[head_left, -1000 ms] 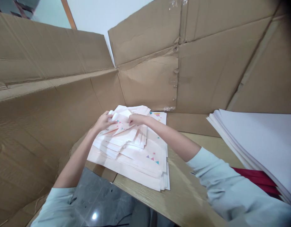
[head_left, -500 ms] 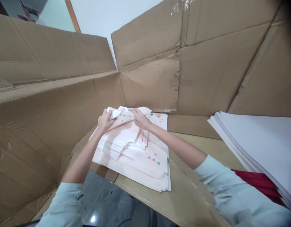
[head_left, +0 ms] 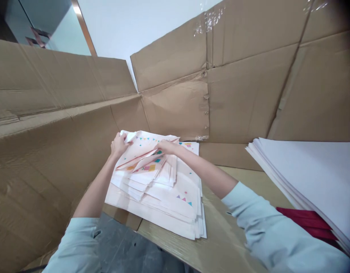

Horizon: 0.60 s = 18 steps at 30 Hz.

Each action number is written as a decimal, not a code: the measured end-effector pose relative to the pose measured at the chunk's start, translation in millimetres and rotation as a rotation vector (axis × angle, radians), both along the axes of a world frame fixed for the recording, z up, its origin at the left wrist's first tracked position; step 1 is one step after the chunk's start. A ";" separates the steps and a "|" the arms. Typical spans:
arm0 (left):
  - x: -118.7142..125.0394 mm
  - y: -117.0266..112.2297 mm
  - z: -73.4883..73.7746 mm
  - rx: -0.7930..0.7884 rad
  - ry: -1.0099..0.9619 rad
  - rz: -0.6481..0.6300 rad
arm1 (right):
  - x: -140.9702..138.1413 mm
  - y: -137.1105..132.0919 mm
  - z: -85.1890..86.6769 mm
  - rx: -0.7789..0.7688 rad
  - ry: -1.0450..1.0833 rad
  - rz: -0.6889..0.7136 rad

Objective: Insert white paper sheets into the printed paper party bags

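Much of the printed paper (head_left: 143, 141) is tucked into its own folds, so we cannot count its layers or follow every edge. Our left hand (head_left: 119, 146) hides the paper's far left corner, and the fingertips of our right hand (head_left: 167, 147) are partly lost in the creases. Beyond the right forearm, the big white sheets (head_left: 311, 170) are cut off by the picture's edge; they cover part of something red (head_left: 307, 222), which we cannot make out fully. Both our sleeves run out of view at the bottom.

With the left hand we pinch a white, turned-over bit of the paper, thumb and fingers pressed together. With the right hand we keep the fingers bunched and closed on the raised folds, though we cannot see exactly where the tips meet. The paper stretches between the two grips, small coloured flags showing along its top and yellow and pink shapes in the folds just below.

Under our hands lies a loose stack of smaller pieces (head_left: 171, 174), resting on a wider pile of paper (head_left: 175, 223) that reaches toward us. The table (head_left: 220, 220) shows to the right of that pile, and a cardboard wall (head_left: 175, 113) stands behind our grips.
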<state>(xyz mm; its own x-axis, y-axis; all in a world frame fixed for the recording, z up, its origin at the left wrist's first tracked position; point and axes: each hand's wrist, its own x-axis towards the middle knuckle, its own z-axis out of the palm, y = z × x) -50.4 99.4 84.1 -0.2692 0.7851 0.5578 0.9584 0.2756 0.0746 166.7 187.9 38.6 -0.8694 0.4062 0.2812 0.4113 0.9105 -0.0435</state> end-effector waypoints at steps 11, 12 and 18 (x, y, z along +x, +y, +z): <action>-2.8 2.0 -3.1 -0.046 0.008 -0.009 | -0.9 -12.7 17.7 0.152 0.001 -0.192; -3.3 2.0 -4.0 -0.046 0.006 -0.011 | -0.9 -12.9 16.3 0.155 0.010 -0.193; 1.8 -4.1 -13.5 -0.041 -0.002 -0.099 | -2.0 -23.9 -3.6 0.121 -0.043 -0.134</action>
